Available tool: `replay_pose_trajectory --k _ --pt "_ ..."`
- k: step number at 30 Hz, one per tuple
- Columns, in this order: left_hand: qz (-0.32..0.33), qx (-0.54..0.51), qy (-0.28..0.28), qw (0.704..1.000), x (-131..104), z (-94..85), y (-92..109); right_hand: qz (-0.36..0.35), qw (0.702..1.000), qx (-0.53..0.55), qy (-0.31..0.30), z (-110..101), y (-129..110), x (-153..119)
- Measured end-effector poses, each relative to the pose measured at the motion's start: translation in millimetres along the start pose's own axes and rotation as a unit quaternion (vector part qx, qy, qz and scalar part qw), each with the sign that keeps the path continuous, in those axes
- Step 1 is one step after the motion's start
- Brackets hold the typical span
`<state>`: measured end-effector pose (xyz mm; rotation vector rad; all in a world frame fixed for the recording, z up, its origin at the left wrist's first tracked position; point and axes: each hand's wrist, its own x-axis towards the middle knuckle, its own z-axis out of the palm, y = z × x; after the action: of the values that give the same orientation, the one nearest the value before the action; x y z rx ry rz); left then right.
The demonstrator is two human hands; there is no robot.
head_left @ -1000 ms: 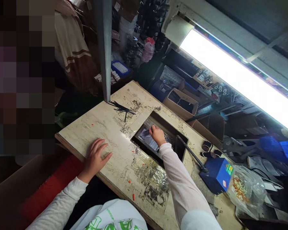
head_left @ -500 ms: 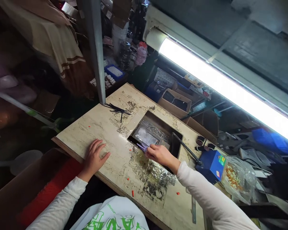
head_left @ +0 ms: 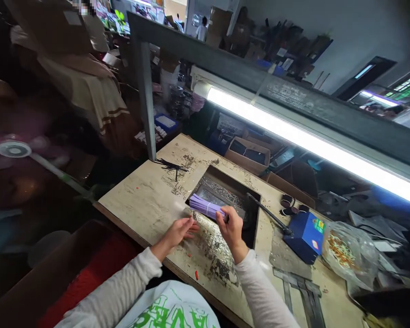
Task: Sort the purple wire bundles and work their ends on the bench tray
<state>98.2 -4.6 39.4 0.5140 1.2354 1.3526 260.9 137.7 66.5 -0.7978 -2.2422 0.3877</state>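
A bundle of purple strips, tied round its middle with a thin pale band, is held at its right end by my right hand. The bundle lies over the near edge of a dark recessed tray in the worktable. My left hand is to the left and a little nearer, above the tabletop, its fingers apart and holding nothing. Beneath and between the hands, shiny clear film covers part of the worn wood.
Black strips lie at the table's far left corner. On the right are a blue box, a plastic bag of coloured pieces and grey strips. A dark rod slants beside the recess. A lit tube lamp hangs low across.
My left hand has lifted off the tabletop and moved right towards the bundle. More of the purple bundle now shows in my right hand. The view has tilted up, showing more of the room.
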Motion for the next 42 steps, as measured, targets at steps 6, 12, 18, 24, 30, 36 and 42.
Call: replay_pose_trajectory --k 6,12,18,24,30,36,42 --pt "-0.046 -0.313 0.063 0.946 12.4 27.8 17.3 0.029 0.985 0.170 0.018 42.2 -44.2 -70.5" --pt "0.099 0.057 0.126 0.986 4.8 -18.7 27.1 0.197 0.952 0.228 -0.054 41.8 -34.2 -82.1" --pt "0.137 0.237 0.086 0.958 15.2 -51.4 12.6 0.217 0.942 0.228 -0.112 44.6 -28.1 -84.6" --pt "0.148 0.240 0.041 0.959 26.3 -63.5 14.5 0.168 0.966 0.165 -0.111 55.7 -30.7 -76.7" --pt "0.088 0.105 0.019 0.990 13.7 -29.6 21.0 0.104 0.942 0.259 -0.185 73.7 -53.3 -40.2" --pt "0.053 0.040 0.006 0.998 -5.1 -8.1 36.3 0.196 0.788 0.483 -0.326 78.6 -69.9 -35.4" --pt "0.055 0.045 -0.015 0.997 -9.7 -12.8 44.4 0.257 0.744 0.500 -0.360 78.1 -63.4 -49.3"
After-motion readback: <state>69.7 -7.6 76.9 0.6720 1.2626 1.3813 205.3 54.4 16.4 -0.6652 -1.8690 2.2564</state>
